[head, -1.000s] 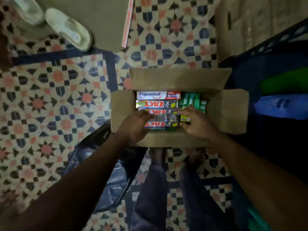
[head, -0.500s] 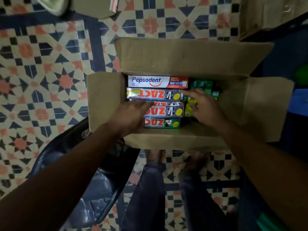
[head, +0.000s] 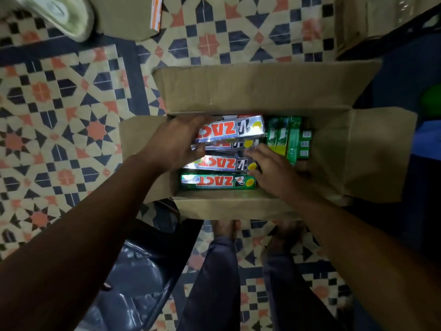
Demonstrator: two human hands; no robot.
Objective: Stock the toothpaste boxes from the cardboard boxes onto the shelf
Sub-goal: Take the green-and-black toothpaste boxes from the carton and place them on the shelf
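left hand grips silver ZACT boxes, right hand touches their ends, grip unclear: lift level, clear cardboard box flaps.

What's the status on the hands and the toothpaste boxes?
Left hand grips a silver toothpaste box, held above the others in the carton. Right hand touches the ends of boxes beneath, grip unclear. Carton flaps open, nothing blocking.

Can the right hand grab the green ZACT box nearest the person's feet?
Probably yes. The green ZACT box lies uncovered along the near wall of the cardboard carton, and the right hand is close beside its right end, with nothing between them.
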